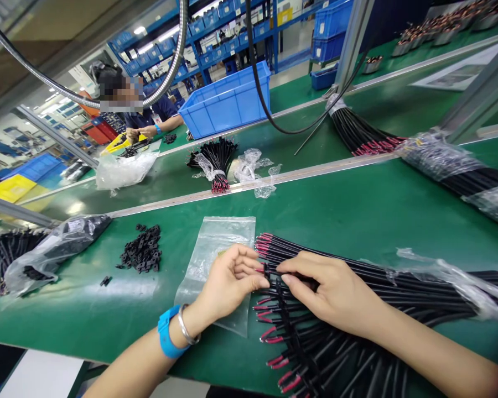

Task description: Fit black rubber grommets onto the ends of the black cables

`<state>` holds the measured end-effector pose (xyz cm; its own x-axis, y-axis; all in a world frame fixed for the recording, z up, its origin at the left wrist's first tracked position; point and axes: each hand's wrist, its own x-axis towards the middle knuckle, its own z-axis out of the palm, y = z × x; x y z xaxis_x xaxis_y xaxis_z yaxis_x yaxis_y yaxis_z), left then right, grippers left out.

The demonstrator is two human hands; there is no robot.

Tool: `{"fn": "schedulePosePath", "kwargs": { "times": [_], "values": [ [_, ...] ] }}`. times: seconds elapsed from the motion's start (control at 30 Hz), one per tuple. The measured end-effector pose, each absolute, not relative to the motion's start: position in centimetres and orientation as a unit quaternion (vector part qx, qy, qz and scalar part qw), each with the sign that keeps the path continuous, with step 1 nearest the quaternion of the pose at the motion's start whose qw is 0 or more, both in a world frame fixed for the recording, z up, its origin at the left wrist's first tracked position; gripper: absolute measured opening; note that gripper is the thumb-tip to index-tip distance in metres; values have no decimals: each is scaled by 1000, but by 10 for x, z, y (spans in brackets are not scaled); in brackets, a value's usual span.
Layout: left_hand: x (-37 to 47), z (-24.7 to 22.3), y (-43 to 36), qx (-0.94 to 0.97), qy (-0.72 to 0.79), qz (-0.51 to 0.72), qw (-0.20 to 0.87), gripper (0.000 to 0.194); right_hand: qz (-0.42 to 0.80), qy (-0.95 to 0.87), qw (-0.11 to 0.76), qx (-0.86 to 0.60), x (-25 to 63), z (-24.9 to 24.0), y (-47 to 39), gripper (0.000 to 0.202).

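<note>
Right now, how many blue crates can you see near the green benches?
3: a big blue crate beside the co-worker, a stacked crate top centre, a low crate beneath. Shelves behind hold more.

Big bundle of black cables [398,287] with red tips sprawled flat across the green bench, one small black clip [266,271] pinched on a cable end.

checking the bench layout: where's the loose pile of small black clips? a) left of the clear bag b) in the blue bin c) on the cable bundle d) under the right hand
a: the small black clips lie on the green mat left of the clear bag.
</note>
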<state>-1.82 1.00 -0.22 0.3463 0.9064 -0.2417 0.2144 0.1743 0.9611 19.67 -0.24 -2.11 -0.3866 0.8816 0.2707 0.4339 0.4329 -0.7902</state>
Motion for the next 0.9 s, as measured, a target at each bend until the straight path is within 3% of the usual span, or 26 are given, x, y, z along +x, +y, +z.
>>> {"fn": "schedulePosePath", "kwargs": {
  "times": [0.1,0.3,0.53,0.8,0.9],
  "values": [
    [-11,-5,17,504,496,291,644,48,329,-755,344,-450,198,-17,-2,11],
    [-4,3,25,717,457,287,442,27,334,-777,309,-436,200,-25,-2,19],
    [3,2,24,769,440,277,372,25,322,-778,310,-441,200,-31,-1,22],
    [8,-23,17,654,479,281,513,27,299,-783,343,-423,200,-21,-1,21],
    [9,-27,15,647,461,325,513,27,288,-785,356,-418,198,-19,0,17]
  ]
}}
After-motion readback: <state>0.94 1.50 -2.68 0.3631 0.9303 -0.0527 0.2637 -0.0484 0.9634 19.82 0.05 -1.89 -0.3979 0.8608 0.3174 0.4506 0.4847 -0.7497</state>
